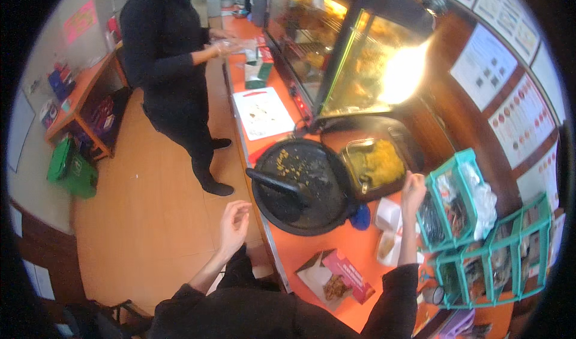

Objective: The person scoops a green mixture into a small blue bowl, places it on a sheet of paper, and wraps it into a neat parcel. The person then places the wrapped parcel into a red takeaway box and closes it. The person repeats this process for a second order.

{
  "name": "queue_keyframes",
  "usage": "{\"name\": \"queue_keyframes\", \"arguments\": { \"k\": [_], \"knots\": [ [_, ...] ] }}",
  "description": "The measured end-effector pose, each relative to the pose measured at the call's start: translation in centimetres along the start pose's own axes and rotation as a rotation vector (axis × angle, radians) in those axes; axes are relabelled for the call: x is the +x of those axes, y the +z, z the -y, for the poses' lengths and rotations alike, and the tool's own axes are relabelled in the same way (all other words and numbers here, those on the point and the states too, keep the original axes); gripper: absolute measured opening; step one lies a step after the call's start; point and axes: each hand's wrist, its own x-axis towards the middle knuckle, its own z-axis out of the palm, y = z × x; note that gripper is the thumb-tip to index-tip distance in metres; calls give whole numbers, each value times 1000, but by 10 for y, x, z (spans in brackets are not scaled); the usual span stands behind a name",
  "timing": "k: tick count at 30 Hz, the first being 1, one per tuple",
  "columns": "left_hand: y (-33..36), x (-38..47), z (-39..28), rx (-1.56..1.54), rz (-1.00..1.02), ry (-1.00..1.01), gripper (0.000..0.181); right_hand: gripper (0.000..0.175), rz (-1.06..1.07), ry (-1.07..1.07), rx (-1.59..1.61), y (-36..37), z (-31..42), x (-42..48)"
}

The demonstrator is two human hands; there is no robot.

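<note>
My left hand (236, 224) is raised over the counter's near edge, fingers loosely curled and holding nothing that I can see. My right hand (413, 187) is at the right rim of a metal pan (360, 177) of yellow food; whether it grips something there is unclear. Left of the pan sits a large round black pan (324, 199) with yellow bits on its surface and a thick black handle (272, 180) lying across it. Below it, a printed carton (335, 280) holding brown food lies on the orange counter (288, 244). White takeaway boxes (388, 244), one with food in it, stand near my right forearm.
A white cutting board (264, 114) and a green-and-red box (258, 71) lie farther along the counter, beside a lit glass food warmer (360, 64). Another person (166, 55) in dark clothes stands there. Turquoise baskets (454, 204) are at right, a green bin (72, 170) at left.
</note>
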Motion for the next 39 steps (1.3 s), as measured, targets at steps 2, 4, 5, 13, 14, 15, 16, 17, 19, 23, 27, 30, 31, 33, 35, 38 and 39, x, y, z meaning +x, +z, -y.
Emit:
{"name": "queue_keyframes", "arguments": {
  "k": [2, 4, 5, 13, 14, 15, 16, 17, 19, 23, 27, 30, 31, 33, 35, 38, 39],
  "knots": [
    [-3, 5, -6, -244, 57, -147, 22, 17, 52, -137, 164, 4, 62, 8],
    [1, 14, -14, -518, 174, -314, 24, 20, 117, -299, 373, 6, 136, -1],
    [10, 19, -20, -669, 252, -392, 27, 26, 250, -567, 318, 5, 168, -3],
    [10, 128, -31, -1186, 748, -152, 54, 42, 747, -908, 1276, 89, 301, -10],
    [4, 145, -29, -1190, 757, -137, 59, 42, 955, -712, 664, 107, 291, 16],
    [-3, 166, -26, -1190, 773, -114, 64, 42, 976, -553, 427, 124, 284, 42],
    [-14, 185, -22, -1144, 801, -106, 66, 41, 846, -485, 349, 142, 279, 70],
    [-25, 209, -18, -1122, 927, -114, 64, 41, 624, -503, 346, 159, 276, 98],
    [-43, 235, -8, -1034, 1158, -156, 59, 36, -5, -694, 436, 194, 283, 154],
    [-59, 275, 0, -797, 1033, -97, 57, 18, -10, -208, 815, 259, 336, 273],
    [-84, 290, 10, -701, 979, -82, 48, 32, -244, -306, 778, 306, 396, 396],
    [-94, 298, 28, -693, 908, -123, 46, 41, -364, -374, 651, 329, 431, 471],
    [-97, 300, 36, -696, 886, -143, 45, 44, -360, -364, 657, 334, 440, 491],
    [-96, 302, 51, -674, 836, -172, 43, 45, -378, -460, 658, 344, 455, 524],
    [-95, 304, 65, -693, 797, -229, 42, 47, -356, -497, 639, 354, 466, 550],
    [-95, 305, 78, -721, 750, -252, 42, 50, -308, -490, 585, 369, 480, 577],
    [-96, 306, 79, -716, 740, -261, 42, 49, -302, -437, 614, 373, 485, 584]
  ]
}}
